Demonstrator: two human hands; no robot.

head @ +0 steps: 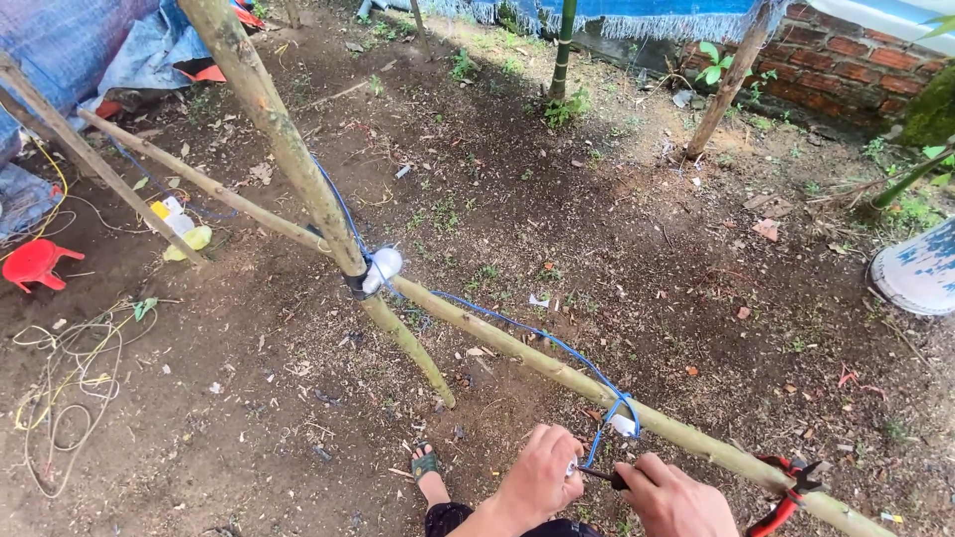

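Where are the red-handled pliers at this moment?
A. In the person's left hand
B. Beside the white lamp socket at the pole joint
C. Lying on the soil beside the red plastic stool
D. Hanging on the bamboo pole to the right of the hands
D: the red-handled pliers hang on the bamboo pole, just right of the right hand; neither hand holds them.

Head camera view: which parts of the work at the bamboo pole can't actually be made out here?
- The small white piece held by the left hand: hidden by its fingers.
- The dark-handled tool in the right hand: its tip is too small to identify.
- The red-handled pliers hanging on the bamboo pole: handles cut off by the bottom edge.
- The white fitting where the blue wire loops: too small to identify.
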